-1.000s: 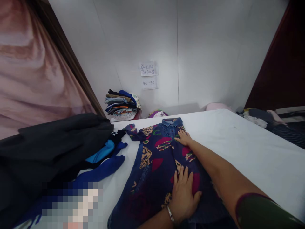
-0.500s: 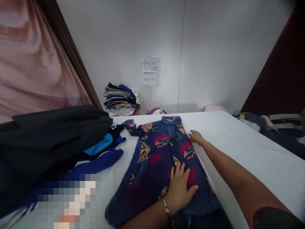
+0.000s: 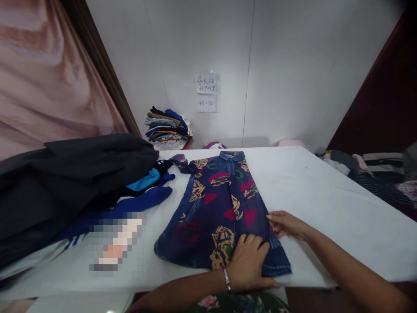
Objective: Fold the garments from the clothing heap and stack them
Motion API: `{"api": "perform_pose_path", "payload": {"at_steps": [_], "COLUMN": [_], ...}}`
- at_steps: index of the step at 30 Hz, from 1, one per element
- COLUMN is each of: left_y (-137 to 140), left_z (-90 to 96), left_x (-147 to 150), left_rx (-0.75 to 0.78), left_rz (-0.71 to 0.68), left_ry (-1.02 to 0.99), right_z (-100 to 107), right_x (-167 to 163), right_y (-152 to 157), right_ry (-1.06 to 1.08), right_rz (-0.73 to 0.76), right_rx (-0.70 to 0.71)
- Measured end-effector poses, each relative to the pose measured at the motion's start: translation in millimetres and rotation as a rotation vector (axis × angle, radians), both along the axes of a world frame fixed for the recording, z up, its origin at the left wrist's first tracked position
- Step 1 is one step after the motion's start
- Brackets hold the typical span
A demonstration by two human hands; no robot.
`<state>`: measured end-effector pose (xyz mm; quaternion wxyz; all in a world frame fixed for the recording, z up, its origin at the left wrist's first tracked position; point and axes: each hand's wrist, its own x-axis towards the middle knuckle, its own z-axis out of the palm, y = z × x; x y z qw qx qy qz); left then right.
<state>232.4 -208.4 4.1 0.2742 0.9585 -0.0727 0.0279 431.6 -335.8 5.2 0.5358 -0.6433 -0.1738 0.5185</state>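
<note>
The patterned shirt (image 3: pixel 221 217) is being held flat on the white surface (image 3: pixel 325 204). Its hem is being pressed by the left hand (image 3: pixel 249 263), fingers together; its right edge is being touched by the right hand (image 3: pixel 286 225), fingers extended. Edges should be kept aligned while smoothing outward.

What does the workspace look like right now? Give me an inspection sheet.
Surface: white table.
Job's things: patterned denim shirt lying flat, collar away from the person.
Clutter: dark garment heap and blue clothes at the left.
Grips: left hand flat on the shirt hem; right hand at its right edge.
Cables: nothing seen.
Surroundings: folded clothes stack, paper notes on the wall, pink curtain.
</note>
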Motion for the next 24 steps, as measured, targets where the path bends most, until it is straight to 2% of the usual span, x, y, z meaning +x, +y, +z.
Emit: {"api": "perform_pose_path", "payload": {"at_steps": [4, 8, 12, 18, 21, 24], "left_y": [-9, -15, -14, -2, 4, 12], "left_z": [-2.5, 2.2, 14.1, 22.1, 21.1, 22.6], "left_x": [-7, -15, -23, -36, -39, -38], "left_rx": [0.031, 0.072, 0.118, 0.172, 0.141, 0.046], "left_rz": [0.042, 0.13, 0.253, 0.339, 0.433, 0.509], "left_ry": [-0.059, -0.126, -0.19, -0.276, -0.306, -0.234], "right_z": [6, 19, 32, 45, 50, 52], "right_x": [-25, -36, -46, -65, -72, -76], "right_y": [-17, -15, -4, 20, 34, 41], "right_ry": [0.017, 0.075, 0.114, 0.139, 0.147, 0.158], "right_rz": [0.022, -0.018, -0.085, -0.134, -0.161, -0.178], "right_rx": [-0.023, 0.082, 0.188, 0.294, 0.321, 0.321]}}
